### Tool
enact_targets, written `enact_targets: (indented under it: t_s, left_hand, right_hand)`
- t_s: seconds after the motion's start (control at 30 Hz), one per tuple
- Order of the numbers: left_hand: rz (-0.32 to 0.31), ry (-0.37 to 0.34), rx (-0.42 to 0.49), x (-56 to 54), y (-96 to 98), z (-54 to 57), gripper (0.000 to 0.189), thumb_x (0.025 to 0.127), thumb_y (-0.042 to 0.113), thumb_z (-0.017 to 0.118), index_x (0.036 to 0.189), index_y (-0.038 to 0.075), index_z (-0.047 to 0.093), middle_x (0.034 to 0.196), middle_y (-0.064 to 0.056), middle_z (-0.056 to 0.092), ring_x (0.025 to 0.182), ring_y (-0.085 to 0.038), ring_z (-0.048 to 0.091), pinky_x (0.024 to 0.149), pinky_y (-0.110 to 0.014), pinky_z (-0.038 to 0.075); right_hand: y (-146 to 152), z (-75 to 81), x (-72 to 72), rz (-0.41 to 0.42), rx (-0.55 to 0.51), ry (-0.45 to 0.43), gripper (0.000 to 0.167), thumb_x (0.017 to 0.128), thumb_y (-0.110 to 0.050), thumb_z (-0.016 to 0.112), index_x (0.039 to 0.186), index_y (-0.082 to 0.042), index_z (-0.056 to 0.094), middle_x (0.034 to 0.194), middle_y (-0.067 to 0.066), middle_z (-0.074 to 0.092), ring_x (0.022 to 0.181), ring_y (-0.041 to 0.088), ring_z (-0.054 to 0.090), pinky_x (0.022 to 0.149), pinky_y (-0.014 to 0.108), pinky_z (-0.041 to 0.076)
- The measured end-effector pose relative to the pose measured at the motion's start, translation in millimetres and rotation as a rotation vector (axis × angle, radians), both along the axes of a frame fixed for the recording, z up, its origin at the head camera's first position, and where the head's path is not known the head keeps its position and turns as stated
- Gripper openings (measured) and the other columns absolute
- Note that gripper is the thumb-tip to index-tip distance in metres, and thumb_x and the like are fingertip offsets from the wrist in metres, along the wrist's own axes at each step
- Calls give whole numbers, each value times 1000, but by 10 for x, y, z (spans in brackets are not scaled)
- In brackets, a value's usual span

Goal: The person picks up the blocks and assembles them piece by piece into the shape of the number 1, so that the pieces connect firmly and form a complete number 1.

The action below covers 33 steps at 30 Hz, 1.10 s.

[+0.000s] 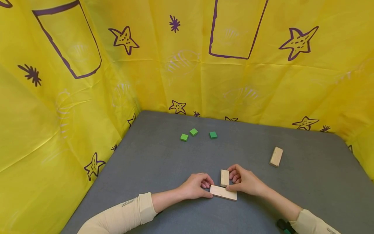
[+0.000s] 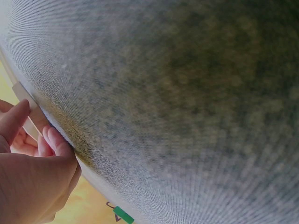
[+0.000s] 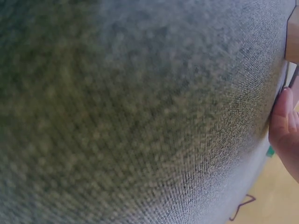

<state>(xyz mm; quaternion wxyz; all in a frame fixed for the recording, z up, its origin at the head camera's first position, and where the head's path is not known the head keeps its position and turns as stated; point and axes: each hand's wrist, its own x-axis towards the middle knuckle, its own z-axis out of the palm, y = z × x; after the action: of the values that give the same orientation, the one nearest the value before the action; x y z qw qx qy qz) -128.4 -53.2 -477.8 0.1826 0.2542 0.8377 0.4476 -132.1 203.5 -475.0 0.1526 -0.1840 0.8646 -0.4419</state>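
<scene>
Two plain wooden blocks lie close together on the grey table in the head view. One wooden block [image 1: 223, 192] lies crosswise in front, and my left hand [image 1: 195, 186] pinches its left end between thumb and fingers. In the left wrist view, the thumb and fingers of the left hand [image 2: 37, 172] are at a wooden block [image 2: 38, 116]. Behind it, a second wooden block [image 1: 224, 177] points away from me. My right hand [image 1: 247, 182] holds this one, index finger by its far end and thumb at its near end, over the front block's edge.
A third wooden block [image 1: 276, 157] lies to the right on the grey table [image 1: 163, 146]. Farther back are two light green blocks, one nearer [image 1: 184, 137] and another light green block [image 1: 193, 132], plus a darker green block [image 1: 213, 135]. Yellow patterned cloth [image 1: 181, 81] hangs around the table.
</scene>
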Motion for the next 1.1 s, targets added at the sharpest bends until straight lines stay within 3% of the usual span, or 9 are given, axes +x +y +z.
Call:
enact_targets:
  t_s: [1.1]
  left_hand:
    - [-10,1,-1,-17,-6,-10,31,71,7,87,95,8,67,84,7,59,75,1,55,72,-16,48]
  right_hand:
    - [-8,-23,21,25,-18,35,56,77,-27,83,116,-1,52,92,4,56,80,10,53,69,20,46]
